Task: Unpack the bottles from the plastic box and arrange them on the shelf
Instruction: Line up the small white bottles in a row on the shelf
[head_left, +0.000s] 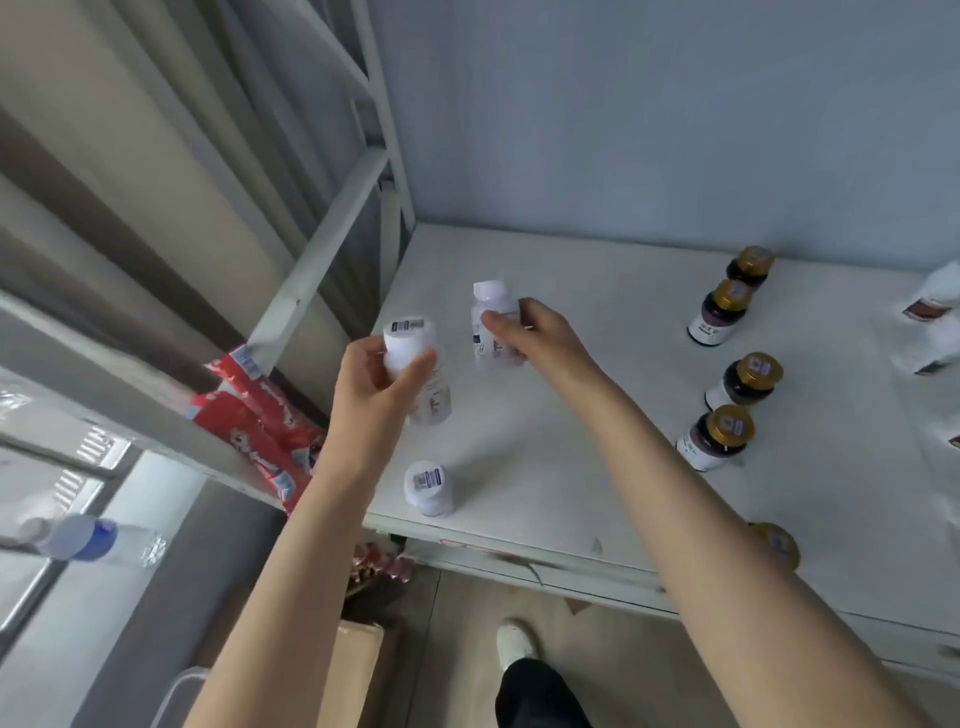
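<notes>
My left hand grips a white capped bottle over the left part of the white shelf. My right hand holds a second white bottle farther back, its base near or on the shelf surface. A third white bottle stands alone near the shelf's front left edge. Several dark bottles with gold caps stand in a line on the right side. The plastic box is only partly visible at the bottom left corner.
A red snack package sits on the neighbouring rack at left. White packets lie at the shelf's far right. A grey shelf frame post rises at the left. Below are a cardboard box and my shoe on the floor.
</notes>
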